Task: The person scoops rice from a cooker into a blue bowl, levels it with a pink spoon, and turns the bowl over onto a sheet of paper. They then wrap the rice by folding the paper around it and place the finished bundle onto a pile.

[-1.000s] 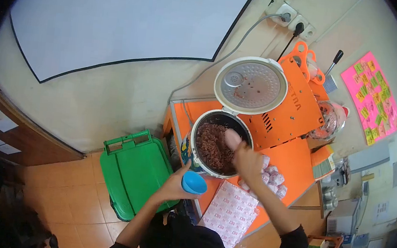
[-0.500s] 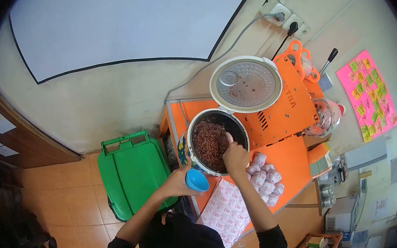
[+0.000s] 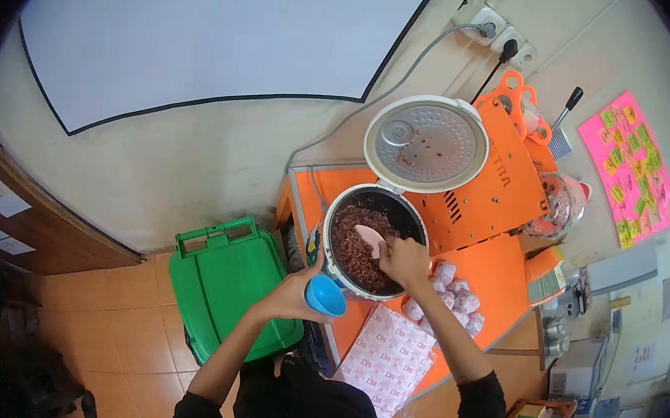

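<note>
My right hand (image 3: pixel 404 264) is closed on a pale pink rice paddle (image 3: pixel 370 239), whose blade lies over the reddish-brown rice (image 3: pixel 353 251) inside the rice cooker (image 3: pixel 329 266). The cooker's lid (image 3: pixel 427 144) stands raised, with a few grains stuck on its inner face. Just in front of the cooker, my left hand (image 3: pixel 292 295) holds a small blue bowl (image 3: pixel 326 295), tilted. Whether the bowl has anything in it I cannot make out. Printed wrapping paper (image 3: pixel 387 359) lies in a stack close to my right forearm, and several wrapped bundles (image 3: pixel 465 302) are piled beside it.
An orange box-like stand (image 3: pixel 479 178) is behind the cooker on the orange table (image 3: pixel 498 269). A green lidded bin (image 3: pixel 230 292) is on the floor to the left. A grey cord (image 3: pixel 361 105) runs along the wall to the sockets (image 3: pixel 491 27). Books (image 3: pixel 546 278) sit at the right.
The paddle's blade has come up into sight above the rice, pointing left. My left hand has tipped the blue bowl further over. The whole view has shifted slightly.
</note>
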A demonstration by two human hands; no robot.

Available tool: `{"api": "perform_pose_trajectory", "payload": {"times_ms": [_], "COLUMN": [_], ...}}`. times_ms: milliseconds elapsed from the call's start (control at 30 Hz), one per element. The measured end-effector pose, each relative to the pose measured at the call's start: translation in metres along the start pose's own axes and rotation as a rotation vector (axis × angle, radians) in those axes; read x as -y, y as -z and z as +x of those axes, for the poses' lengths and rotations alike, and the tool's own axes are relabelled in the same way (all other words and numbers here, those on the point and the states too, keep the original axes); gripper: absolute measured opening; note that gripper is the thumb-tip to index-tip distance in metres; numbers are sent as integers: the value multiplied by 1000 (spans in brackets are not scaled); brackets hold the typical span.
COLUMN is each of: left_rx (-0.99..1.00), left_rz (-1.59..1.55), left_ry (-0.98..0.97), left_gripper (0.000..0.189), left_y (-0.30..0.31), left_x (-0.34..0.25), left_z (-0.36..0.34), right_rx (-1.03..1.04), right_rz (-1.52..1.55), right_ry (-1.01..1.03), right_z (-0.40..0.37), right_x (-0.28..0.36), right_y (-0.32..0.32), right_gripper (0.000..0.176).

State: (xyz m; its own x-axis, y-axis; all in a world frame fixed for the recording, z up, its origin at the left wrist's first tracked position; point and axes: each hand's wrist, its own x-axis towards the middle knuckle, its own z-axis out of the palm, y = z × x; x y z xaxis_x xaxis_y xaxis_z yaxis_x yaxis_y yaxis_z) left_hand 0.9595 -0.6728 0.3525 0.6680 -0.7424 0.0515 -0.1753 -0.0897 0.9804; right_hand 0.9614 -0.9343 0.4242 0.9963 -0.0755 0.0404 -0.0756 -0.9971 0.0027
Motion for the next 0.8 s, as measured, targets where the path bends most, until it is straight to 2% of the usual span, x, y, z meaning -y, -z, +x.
{"api": "perform_pose_trajectory", "payload": {"times_ms": [100,200,267,367,467,567,700,800], "left_rx": [26,41,81,113,45,33,-183,-302], "left_rz": [33,25,-42,10,-29,-59,-162,-192], "left_ry": [-23,29,86,38,55,-11,82,139], "left_gripper": [134,134,135,134,129,119,107,101], "left_y": [1,5,8,9,7,23,59,74], "left_x": [1,-6,-8,0,-1,2,-10,-30], "left_z": [0,1,2,5,1,-1,4,26], "right_rx": [212,151,273,392,381,353,387,430], "right_rz": [219,201,319,478,545,537,585,780], "right_ry": [-36,24,-14,-70,-82,-67,-81,-180], "right_z": [9,21,25,28,21,22,20,18], "right_x": [7,8,10,-1,-10,-19,-32,-48], "right_y": [-2,-27,-22,-31,-44,-42,-24,-26], "right_gripper": [37,37,36,34,32,34,32,33]}}
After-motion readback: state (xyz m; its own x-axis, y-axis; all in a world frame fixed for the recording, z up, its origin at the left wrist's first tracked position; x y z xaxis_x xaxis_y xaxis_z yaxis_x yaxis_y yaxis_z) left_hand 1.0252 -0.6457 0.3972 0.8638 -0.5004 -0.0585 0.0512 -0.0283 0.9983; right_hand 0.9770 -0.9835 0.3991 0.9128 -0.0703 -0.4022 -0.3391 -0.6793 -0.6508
